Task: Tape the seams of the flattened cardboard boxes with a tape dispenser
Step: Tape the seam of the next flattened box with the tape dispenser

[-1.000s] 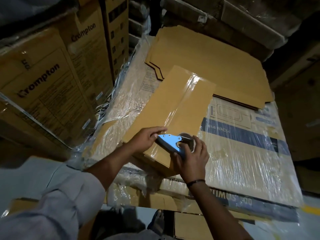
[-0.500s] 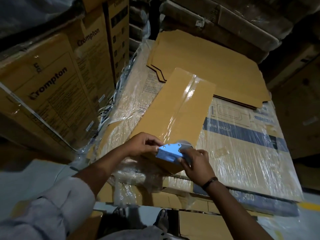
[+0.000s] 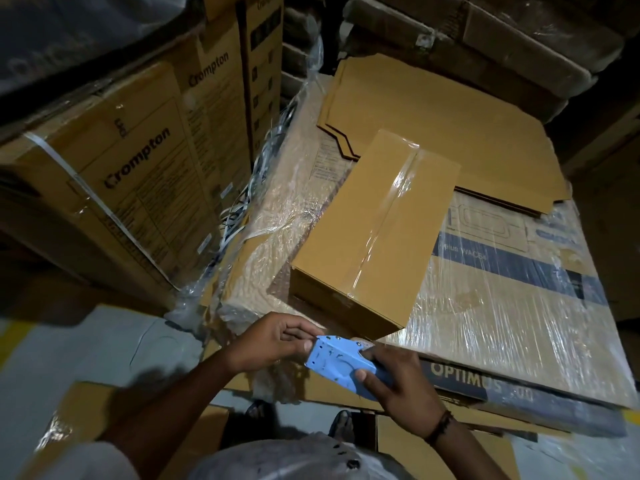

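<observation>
My right hand (image 3: 398, 382) grips the blue tape dispenser (image 3: 332, 358), and my left hand (image 3: 270, 341) pinches its front tip. The cardboard box (image 3: 346, 230) lies just ahead of my 2 hands, not touching them. Its long taped seam (image 3: 391, 216) runs away from me, slanting to the right.

- "Crompton" runs in dark letters up the face of the strapped carton (image 3: 104, 188) at the left. The fine print below it is too small to read.
- "Crompton" appears again near the top of the taller carton (image 3: 221, 109) behind it.
- "OPTIMUS" stands in pale letters on the dark band (image 3: 519, 393) along the near side of the shrink-wrapped carton (image 3: 502, 323). The digits after it are blurred.
- "plus WAC64" shows faintly on the blue band (image 3: 540, 271) across that carton's top, its last characters uncertain.
</observation>
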